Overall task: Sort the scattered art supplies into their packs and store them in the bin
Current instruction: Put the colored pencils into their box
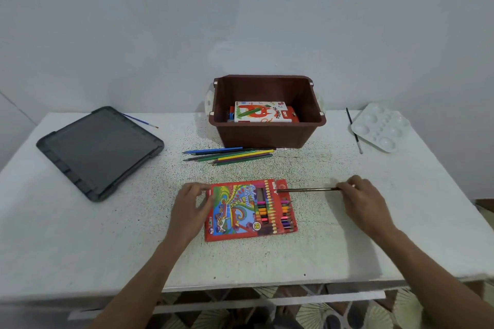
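Brown bin (pixel 267 133) sat at 12 o'clock. Colour pencil pack (pixel 240 211) lay at 6 o'clock. Your left hand (pixel 191 211) pinched its 9 o'clock edge; your right hand (pixel 366 205) pinched a brown pencil (pixel 307 190), tip at pack's 1 o'clock corner. Loose pencils (pixel 230 155) lay between bin and pack.

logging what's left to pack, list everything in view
bin: one, brown, table back centre
oil pastels box: one, white-red, in bin
lid: one, dark grey, left
blue paintbrush: one, behind lid
loose pencils: several, mixed, before bin
pencil pack: one, red, near centre
brown pencil: one, tip at pack
black paintbrush: one, beside palette
palette: one, white, far right
table: one, white speckled
left hand: holds pack's left edge
right hand: pinches brown pencil
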### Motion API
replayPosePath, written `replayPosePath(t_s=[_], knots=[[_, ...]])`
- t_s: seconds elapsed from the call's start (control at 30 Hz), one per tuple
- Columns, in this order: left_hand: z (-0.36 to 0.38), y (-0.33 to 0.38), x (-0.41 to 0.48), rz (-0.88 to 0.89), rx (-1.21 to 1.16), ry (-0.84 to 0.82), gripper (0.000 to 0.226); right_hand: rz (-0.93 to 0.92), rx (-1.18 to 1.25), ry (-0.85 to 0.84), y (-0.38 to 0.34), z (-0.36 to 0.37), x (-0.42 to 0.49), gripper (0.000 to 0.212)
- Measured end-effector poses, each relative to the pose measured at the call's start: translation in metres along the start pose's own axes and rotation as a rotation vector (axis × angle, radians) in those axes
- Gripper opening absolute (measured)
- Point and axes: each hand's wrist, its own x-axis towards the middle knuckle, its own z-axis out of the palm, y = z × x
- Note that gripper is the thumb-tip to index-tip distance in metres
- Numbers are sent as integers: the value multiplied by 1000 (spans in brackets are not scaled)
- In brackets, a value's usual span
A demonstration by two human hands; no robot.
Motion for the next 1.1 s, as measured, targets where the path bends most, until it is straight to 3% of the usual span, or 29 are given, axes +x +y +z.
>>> replayPosePath(t_s=[0.23, 0.4, 0.67, 0.73, 0.83, 0.97, 1.1], knots=[[9, -12, -5, 96, 128, 24, 26, -68, -42, -44, -2, -3, 3, 26], [11, -14, -6, 112, 149, 29, 26, -150, 57, -14, -47, 9, 3, 23], [12, -14, -6, 130, 169, 44, 24, -126, 258, 20, -101, 33, -1, 18], [12, -15, -6, 129, 173, 40, 23, -127, 264, 57, -103, 36, -1, 7], [12, -14, -5, 122, 174, 30, 23, -119, 290, 66, -102, 41, -2, 26], [11, -5, 2, 52, 118, 45, 16, -97, 295, 63, -99, 44, -2, 12], [15, 7, 19, 50, 139, 107, 10, -142, 281, 98, -100, 44, -1, 27]])
